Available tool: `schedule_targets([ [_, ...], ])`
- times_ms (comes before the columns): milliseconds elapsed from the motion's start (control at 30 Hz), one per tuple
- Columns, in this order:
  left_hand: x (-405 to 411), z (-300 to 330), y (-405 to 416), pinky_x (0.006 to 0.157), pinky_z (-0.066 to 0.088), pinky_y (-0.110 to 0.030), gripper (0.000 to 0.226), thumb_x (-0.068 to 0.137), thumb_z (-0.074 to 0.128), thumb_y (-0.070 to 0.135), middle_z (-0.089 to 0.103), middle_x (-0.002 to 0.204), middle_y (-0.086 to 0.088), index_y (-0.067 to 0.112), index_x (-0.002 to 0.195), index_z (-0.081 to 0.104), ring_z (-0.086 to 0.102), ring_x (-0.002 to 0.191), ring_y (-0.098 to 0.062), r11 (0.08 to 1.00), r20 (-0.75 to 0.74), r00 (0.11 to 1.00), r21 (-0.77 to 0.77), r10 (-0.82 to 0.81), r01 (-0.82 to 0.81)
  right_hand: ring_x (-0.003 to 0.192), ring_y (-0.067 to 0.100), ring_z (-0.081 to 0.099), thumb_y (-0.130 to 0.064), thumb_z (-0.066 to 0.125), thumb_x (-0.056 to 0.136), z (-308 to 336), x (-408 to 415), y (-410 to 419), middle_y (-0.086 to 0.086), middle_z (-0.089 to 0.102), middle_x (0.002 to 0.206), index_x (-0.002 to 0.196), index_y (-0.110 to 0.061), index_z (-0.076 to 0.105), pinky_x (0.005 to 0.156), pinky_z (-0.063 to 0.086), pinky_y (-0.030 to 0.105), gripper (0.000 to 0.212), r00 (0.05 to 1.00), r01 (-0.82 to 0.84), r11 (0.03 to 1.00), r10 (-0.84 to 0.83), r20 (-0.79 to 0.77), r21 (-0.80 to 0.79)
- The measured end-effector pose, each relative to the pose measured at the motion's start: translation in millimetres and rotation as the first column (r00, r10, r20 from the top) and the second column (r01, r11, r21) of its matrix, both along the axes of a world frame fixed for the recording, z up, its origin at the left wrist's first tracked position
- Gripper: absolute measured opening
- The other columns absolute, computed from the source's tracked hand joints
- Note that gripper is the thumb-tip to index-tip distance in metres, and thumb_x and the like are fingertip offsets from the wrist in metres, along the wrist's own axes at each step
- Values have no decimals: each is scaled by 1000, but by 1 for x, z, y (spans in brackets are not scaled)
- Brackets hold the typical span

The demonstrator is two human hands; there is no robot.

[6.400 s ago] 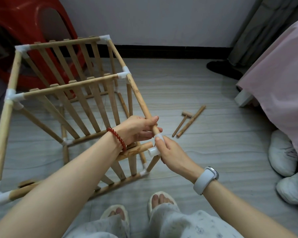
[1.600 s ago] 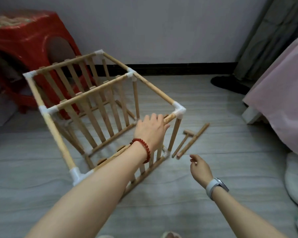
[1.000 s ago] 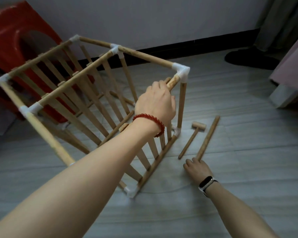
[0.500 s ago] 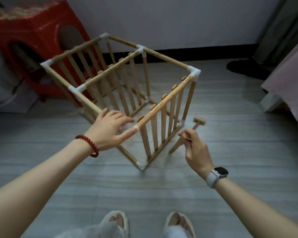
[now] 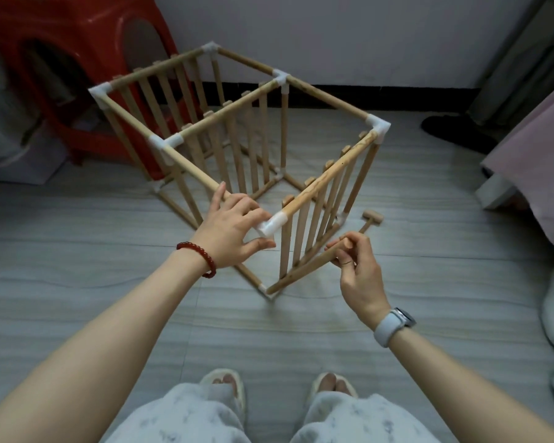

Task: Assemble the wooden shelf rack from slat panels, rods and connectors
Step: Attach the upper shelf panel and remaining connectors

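Hiding the rack's (image 5: 237, 129) near corner, left hand (image 5: 229, 233) spreads; right hand (image 5: 355, 266) pinches rod (image 5: 304, 271).

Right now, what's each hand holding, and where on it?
Right hand pinches a loose wooden rod near its upper end. Left hand rests on the rack's near top corner connector, fingers straight.

Pale matt wooden rack (image 5: 237, 135), white plastic connectors (image 5: 378, 126)

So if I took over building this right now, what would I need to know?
Left hand rests on the near top corner of the rack, fingers at the white connector.
Right hand pinches a loose rod.
The wooden mallet lies on the floor beside the rack.
Done: three slat panels stand joined by rods.
Left: fit the held rod; the near corner looks like it lacks an upright.
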State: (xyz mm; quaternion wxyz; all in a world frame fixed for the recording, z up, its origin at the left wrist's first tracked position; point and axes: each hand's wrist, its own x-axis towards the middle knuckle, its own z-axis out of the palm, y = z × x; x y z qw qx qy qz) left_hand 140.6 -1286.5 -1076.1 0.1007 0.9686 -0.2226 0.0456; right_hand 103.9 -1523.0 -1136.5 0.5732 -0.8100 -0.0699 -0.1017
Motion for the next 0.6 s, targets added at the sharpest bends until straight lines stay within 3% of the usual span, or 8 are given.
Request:
schedule_targets([
  [167, 3, -1, 4, 116, -4, -50, 47, 83, 58, 54, 57, 111, 0, 21, 118, 61, 43, 122, -23, 1000, 10, 1000, 4, -23, 23, 87, 22, 65, 10, 45, 90, 4, 0, 9, 5, 64, 96, 109, -8, 49, 77, 56, 35, 26, 983, -139, 975, 157, 96, -172],
  [267, 10, 2, 8, 115, 0, -47, 56, 81, 49, 64, 57, 111, 5, 26, 120, 58, 45, 119, -18, 994, -25, 998, 92, -59, 61, 82, 27, 64, 14, 47, 87, 5, -3, 19, 8, 63, 94, 109, -6, 50, 72, 54, 39, 30, 965, -215, 944, 245, 95, -252],
  [433, 23, 9, 9, 101, 25, -33, 55, 82, 43, 67, 56, 103, 7, 26, 115, 57, 49, 102, -16, 956, -66, 988, 253, -137, 150, 88, 20, 65, 9, 50, 89, 8, 4, 31, 3, 67, 96, 104, -8, 53, 76, 51, 27, 23, 979, -193, 967, 202, 38, -168],
  [600, 31, 12, 1, 88, 28, -29, 53, 81, 43, 68, 49, 92, 11, 26, 109, 57, 43, 89, -11, 942, -111, 984, 293, -138, 165, 86, 6, 62, 8, 51, 89, 13, 3, 34, -11, 64, 95, 103, -11, 57, 74, 49, 13, 24, 981, -192, 977, 190, -28, -98],
])
